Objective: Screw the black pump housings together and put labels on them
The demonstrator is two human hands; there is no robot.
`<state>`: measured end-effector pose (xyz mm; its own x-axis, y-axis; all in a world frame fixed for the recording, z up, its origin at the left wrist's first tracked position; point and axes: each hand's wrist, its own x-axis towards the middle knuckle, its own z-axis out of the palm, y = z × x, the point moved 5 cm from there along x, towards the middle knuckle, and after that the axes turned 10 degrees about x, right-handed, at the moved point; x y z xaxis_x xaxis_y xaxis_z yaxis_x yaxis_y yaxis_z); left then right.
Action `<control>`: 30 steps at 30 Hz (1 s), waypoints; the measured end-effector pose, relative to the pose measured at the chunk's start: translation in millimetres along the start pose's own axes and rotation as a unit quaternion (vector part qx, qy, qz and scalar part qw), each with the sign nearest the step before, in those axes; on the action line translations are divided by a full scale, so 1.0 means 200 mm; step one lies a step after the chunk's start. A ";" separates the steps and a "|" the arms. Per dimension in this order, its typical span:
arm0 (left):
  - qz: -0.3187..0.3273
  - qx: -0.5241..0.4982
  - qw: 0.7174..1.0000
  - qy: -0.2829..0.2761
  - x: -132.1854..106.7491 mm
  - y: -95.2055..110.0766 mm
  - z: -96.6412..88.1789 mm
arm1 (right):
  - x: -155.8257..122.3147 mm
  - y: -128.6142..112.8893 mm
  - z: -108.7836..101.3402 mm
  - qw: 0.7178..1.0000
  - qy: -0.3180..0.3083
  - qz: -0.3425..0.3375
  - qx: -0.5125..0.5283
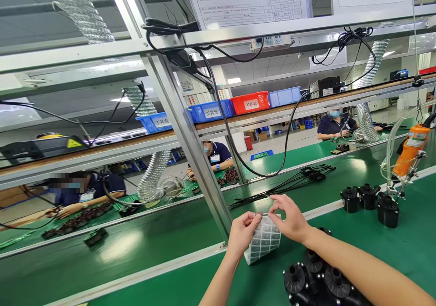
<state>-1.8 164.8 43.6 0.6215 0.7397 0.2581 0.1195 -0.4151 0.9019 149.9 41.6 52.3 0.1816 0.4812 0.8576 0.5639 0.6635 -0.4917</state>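
Note:
A roll of white and silver labels [265, 241], printed in a grid, stands on the green bench in front of me. My left hand [242, 234] is closed, its thumb and fingers pinching the roll's upper edge. From the other side, my right hand [290, 218] reaches the same edge with its thumb against the label strip; the fingertips are close together there, and whether a single label is between them is too small to see. Below my right forearm sits a group of black pump-like housings [316, 278], partly hidden by that arm.
Several black housings [388, 210] stand at right beneath an orange hanging tool [411, 149]. Black cables [289, 183] lie on the green conveyor [163, 247]. An aluminium post [190, 156] rises left of my hands. Across the line, people [218, 153] work. Blue and red bins [250, 102] sit on a shelf.

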 end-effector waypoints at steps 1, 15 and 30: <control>0.001 0.008 1.000 -0.001 0.00 0.00 0.00 | 0.00 0.00 0.00 1.000 0.002 -0.004 0.006; 0.044 0.147 0.988 0.013 0.00 0.02 -0.01 | 0.05 -0.17 -0.06 0.985 -0.126 -0.118 -0.013; -0.148 -0.140 0.952 -0.228 -0.04 -0.08 0.70 | -0.32 0.38 -1.27 0.945 0.178 0.164 -0.222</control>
<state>99.1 91.4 -22.2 0.8720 0.4687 -0.1416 0.1706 -0.0198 0.9851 385.2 -83.9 -0.9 0.6195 0.3443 0.7055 0.6981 0.1693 -0.6957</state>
